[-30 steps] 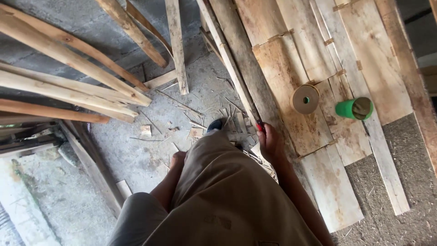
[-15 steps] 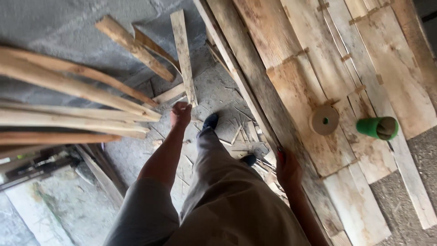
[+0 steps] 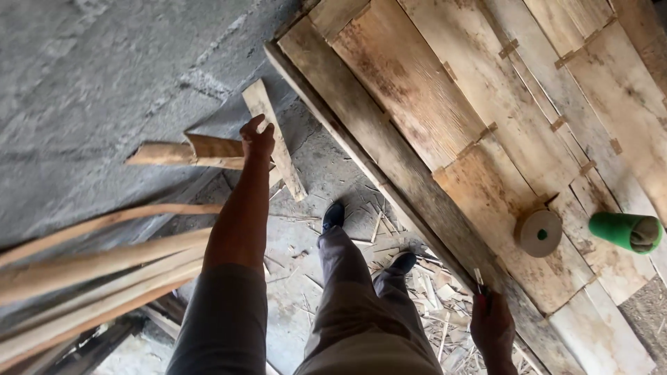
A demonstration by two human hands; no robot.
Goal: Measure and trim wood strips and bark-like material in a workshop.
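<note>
Our left hand (image 3: 257, 139) closes on a pale, rough wooden plank (image 3: 274, 139) leaning by the grey wall (image 3: 90, 83). Our right hand (image 3: 492, 325) grips a thin tool (image 3: 479, 280) beside the board platform's (image 3: 417, 111) edge; splinters litter the narrow floor (image 3: 326, 173).

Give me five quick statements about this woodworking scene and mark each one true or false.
1. The left hand reaches to a wooden plank leaning by the wall. True.
2. The right hand is empty. False: it holds a small thin tool.
3. A green roll lies on the board panel. True.
4. The brown tape roll lies on the littered floor. False: it rests on the panel, beside the green roll.
5. The person is barefoot. False: dark shoes are worn.
</note>
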